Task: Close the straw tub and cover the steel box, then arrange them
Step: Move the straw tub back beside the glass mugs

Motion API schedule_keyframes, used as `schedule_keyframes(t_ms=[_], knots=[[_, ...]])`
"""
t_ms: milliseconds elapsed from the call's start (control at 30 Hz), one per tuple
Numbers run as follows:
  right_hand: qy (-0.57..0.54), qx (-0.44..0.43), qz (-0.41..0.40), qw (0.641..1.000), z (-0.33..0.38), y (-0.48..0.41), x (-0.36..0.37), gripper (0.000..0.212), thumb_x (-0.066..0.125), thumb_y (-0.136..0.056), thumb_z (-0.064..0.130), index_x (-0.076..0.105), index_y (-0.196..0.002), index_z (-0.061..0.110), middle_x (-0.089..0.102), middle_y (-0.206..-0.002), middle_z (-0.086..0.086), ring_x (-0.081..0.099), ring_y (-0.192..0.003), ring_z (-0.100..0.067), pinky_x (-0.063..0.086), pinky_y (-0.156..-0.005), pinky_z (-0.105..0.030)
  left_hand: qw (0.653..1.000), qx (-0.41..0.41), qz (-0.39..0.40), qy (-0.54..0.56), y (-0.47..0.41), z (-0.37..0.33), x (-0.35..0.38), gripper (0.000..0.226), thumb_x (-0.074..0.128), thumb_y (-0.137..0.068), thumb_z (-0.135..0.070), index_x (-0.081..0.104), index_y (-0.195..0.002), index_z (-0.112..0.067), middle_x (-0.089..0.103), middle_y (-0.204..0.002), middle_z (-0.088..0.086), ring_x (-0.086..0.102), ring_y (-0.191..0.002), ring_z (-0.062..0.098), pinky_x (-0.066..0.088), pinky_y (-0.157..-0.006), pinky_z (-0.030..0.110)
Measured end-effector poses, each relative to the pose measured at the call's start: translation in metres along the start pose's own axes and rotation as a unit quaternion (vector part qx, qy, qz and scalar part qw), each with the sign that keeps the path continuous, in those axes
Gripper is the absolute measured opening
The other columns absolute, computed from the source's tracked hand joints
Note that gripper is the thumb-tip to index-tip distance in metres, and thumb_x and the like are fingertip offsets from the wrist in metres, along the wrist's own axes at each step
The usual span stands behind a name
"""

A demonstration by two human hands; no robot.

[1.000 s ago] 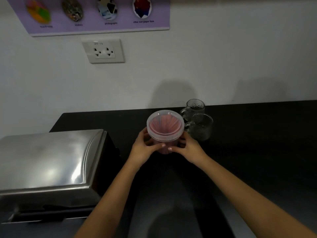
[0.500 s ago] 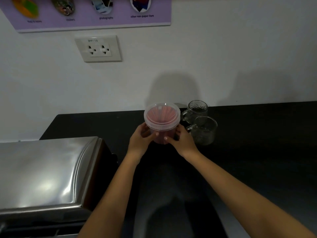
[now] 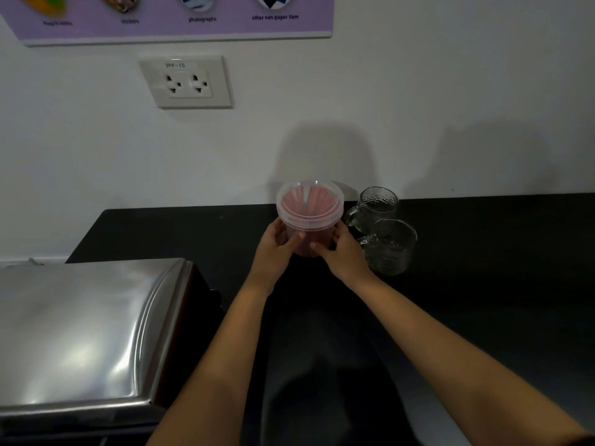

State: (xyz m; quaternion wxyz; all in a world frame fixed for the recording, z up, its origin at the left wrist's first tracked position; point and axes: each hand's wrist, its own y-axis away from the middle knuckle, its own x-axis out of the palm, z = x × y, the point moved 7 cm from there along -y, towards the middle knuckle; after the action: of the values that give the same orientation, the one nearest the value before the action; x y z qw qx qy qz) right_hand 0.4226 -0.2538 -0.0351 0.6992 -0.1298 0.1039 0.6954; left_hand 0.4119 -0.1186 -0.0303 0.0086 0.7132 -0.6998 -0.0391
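The straw tub [image 3: 309, 210] is a clear round plastic tub of pink straws with its clear lid on top. It stands upright near the back of the black counter [image 3: 483, 284], close to the wall. My left hand [image 3: 277, 243] grips its left side and my right hand [image 3: 338, 249] grips its right side. The steel box [image 3: 87, 333] lies at the left with its shiny domed cover down over it.
Two clear glass mugs [image 3: 388, 244] stand just right of the tub, almost touching my right hand. A white wall with a double socket [image 3: 185, 82] rises right behind the counter. A purple poster [image 3: 174, 14] hangs above.
Both hands have carried the tub away from me toward the wall, to a spot next to the rear mug. The steel box has not moved.
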Motion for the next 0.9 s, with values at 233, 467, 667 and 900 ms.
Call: schedule_keyframes(t_ms=[233,467,667,900], knots=[[0.015,0.008,0.001,1.000,-0.004,-0.009,0.001,0.061,0.066,-0.077,0.009,0.038,-0.131,0.010,0.055,-0.128,-0.010,0.051,-0.118,-0.022,0.037,-0.093,-0.023,1.000,0.004,-0.013,-0.008,-0.007,0.002,0.000,0.047,0.061,-0.085,-0.023,0.046,-0.129,-0.020,0.056,-0.109,-0.013,0.054,-0.092,-0.008,0.044,-0.065,0.000],[0.015,0.017,0.008,1.000,-0.004,-0.017,0.000,0.061,0.066,-0.077,0.007,0.037,-0.130,0.011,0.055,-0.127,-0.012,0.052,-0.117,-0.025,0.039,-0.098,-0.030,1.000,-0.001,-0.022,-0.008,-0.014,0.004,0.002,0.049,0.060,-0.086,-0.023,0.044,-0.132,-0.018,0.059,-0.113,-0.009,0.056,-0.092,-0.008,0.044,-0.065,0.001],[0.016,0.020,0.012,1.000,-0.004,-0.022,0.000,0.064,0.066,-0.077,0.007,0.035,-0.133,0.010,0.054,-0.130,-0.012,0.051,-0.119,-0.025,0.038,-0.099,-0.030,0.999,-0.005,-0.033,-0.018,-0.019,0.006,0.000,0.053,0.060,-0.085,-0.027,0.041,-0.135,-0.020,0.056,-0.129,-0.001,0.053,-0.108,0.005,0.046,-0.071,0.008],[0.037,0.021,0.008,0.999,-0.003,-0.035,0.002,0.064,0.063,-0.079,0.006,0.031,-0.135,0.009,0.052,-0.131,-0.013,0.048,-0.121,-0.027,0.037,-0.103,-0.035,0.999,-0.013,-0.048,-0.004,-0.032,0.005,0.002,0.055,0.061,-0.085,-0.024,0.039,-0.136,-0.017,0.054,-0.131,0.002,0.052,-0.101,0.003,0.043,-0.062,-0.002]])
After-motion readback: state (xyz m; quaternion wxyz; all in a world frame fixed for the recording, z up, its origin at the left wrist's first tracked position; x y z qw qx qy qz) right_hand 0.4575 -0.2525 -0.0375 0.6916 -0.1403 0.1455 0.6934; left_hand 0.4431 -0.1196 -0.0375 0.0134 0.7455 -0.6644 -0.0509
